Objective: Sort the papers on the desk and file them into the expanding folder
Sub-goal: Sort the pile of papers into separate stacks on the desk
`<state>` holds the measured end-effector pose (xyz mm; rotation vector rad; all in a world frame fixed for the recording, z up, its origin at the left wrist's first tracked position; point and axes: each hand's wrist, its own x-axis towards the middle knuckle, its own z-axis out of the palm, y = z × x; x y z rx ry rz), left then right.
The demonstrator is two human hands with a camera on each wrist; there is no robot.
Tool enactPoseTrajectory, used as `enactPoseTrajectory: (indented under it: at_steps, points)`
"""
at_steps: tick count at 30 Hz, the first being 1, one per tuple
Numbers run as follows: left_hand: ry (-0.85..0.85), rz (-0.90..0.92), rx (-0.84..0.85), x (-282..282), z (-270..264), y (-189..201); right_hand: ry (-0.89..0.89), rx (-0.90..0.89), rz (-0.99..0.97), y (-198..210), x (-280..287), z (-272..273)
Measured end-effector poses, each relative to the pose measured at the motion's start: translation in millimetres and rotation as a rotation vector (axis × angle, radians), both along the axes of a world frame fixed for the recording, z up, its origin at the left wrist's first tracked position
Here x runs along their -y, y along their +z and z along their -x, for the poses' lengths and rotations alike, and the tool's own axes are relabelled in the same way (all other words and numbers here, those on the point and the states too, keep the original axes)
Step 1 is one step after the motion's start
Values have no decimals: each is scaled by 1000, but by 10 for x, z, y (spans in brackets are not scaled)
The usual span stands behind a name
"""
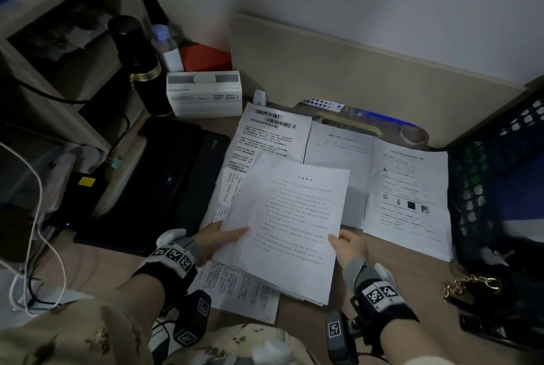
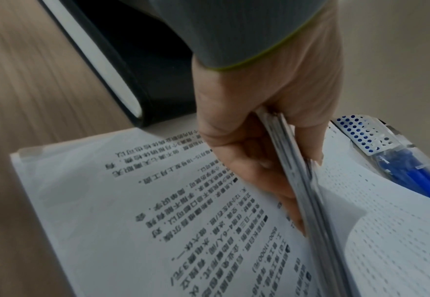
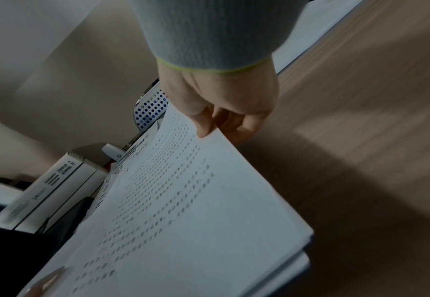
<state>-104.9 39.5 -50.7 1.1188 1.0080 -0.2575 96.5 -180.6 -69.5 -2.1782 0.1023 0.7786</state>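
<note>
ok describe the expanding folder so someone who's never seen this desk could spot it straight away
Start at the wooden shelf unit on the left of the desk. Just right of it, in front of the black flask and the white box, lies the expanding folder, flat and closed. It is the only large black slab there, directly left of the white papers held by both hands.

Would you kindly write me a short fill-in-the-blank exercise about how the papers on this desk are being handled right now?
1. The stack of white printed papers is held by ____ hands, the left hand and the right hand.
2. The black expanding folder lies to the ____ of the stack.
3. The folder is ____, with no paper in it yet.
4. The white cardboard box stands beside a tall ____ flask.

Missing words: both; left; closed; black
</note>
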Motion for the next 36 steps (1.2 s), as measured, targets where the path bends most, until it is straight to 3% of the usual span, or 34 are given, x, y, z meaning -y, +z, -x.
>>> enactPoseTrajectory:
  at_steps: [7,13,17,21,31,36]
  points:
    - [3,8,-9,-9,-38,-37,40,-201,-156,-2,-39,63]
    - [0,27,-12,-1,-51,-14,-33,-232,-199,-1,-49,60]
    - [7,52,-32,-4,-54,6,62,-333,-208,-32,-62,103]
    - [61,39,-69,0,-47,-15,106,-292,-132,-51,-84,152]
    - [63,-71,-31,46,-66,-51,-59,-108,-40,-55,254,-153]
    - [96,-225,39,62,-36,-58,-137,-77,-28,-12,574,-285]
